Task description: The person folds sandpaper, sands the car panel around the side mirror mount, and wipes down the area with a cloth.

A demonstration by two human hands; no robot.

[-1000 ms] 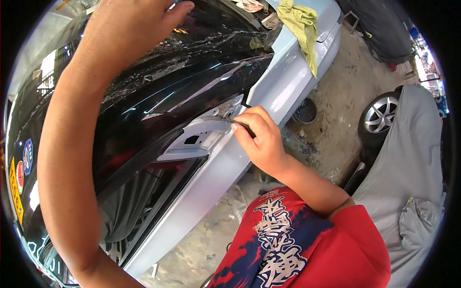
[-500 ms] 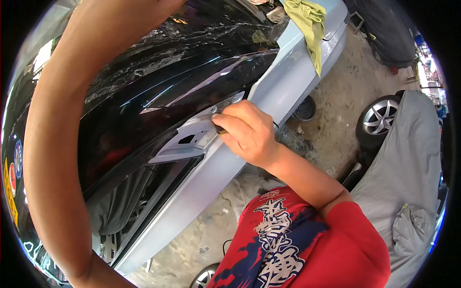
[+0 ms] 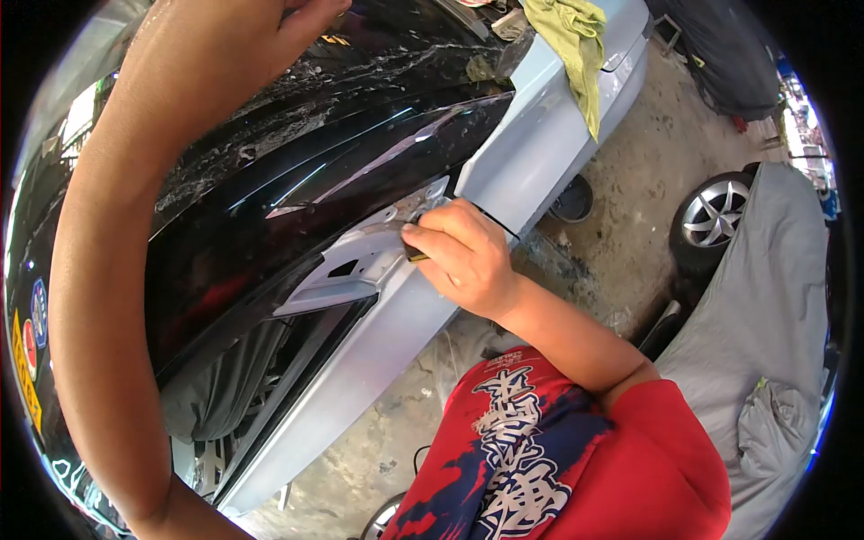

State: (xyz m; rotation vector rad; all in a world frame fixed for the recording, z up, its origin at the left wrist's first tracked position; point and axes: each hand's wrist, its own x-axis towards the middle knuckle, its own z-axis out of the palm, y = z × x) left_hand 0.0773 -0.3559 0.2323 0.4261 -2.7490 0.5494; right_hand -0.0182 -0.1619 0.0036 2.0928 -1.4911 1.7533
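My right hand [image 3: 468,256] pinches a small dark piece with a yellow edge [image 3: 415,253], mostly covered by the fingers; its exact kind I cannot make out. The fingertips press it against the bare grey triangular corner [image 3: 360,256] at the front of the car door's window frame. Below that corner runs the light blue-grey door [image 3: 360,360]. My left hand [image 3: 301,27] is over the dark windshield area at the top edge, with its thumb showing and most fingers cut off by the frame.
A yellow-green cloth [image 3: 576,54] hangs over the blue-grey fender [image 3: 531,135]. The glossy black car surface [image 3: 261,243] lies between my arms. At right, a grey cover [image 3: 756,315] drapes beside a spoked wheel [image 3: 715,213]. A dark round container [image 3: 571,200] sits on the concrete floor [image 3: 621,171].
My right hand has shifted slightly downward along the window-frame corner with the small dark piece. More of my left hand shows at the top. The view has moved a little.
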